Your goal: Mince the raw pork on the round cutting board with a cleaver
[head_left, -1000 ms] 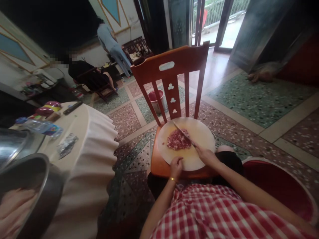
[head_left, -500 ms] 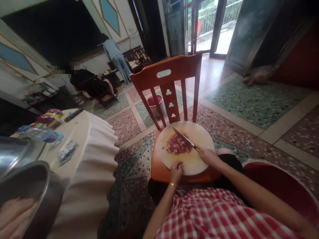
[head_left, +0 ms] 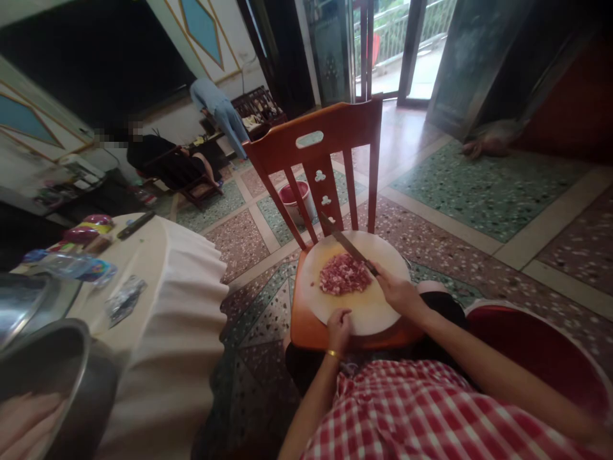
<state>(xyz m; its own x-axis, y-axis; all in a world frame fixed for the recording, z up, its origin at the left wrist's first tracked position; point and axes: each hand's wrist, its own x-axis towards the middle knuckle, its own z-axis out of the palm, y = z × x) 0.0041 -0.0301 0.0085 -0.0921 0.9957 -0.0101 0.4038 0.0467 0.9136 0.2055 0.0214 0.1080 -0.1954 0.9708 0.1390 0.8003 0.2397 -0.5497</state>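
Note:
A round pale chopping board (head_left: 378,306) lies on the seat of a red wooden chair (head_left: 313,137). A heap of minced red meat (head_left: 343,273) sits in the board's middle. My right hand (head_left: 400,292) is closed round the handle of a knife (head_left: 345,243), whose blade is lifted above the meat and points up to the left. My left hand (head_left: 339,328), with a gold bangle at the wrist, grips the board's near edge with curled fingers.
A table with a white frilled cloth (head_left: 177,287) stands at left, with metal bowls (head_left: 43,377), a plastic bottle and a remote on it. A red basin (head_left: 536,358) is at right, a small red bucket (head_left: 297,197) behind the chair. Two people are at the back left.
The knife blade has risen from the meat and now hangs higher over the board. My left hand stays on the board's edge. The view has shifted slightly.

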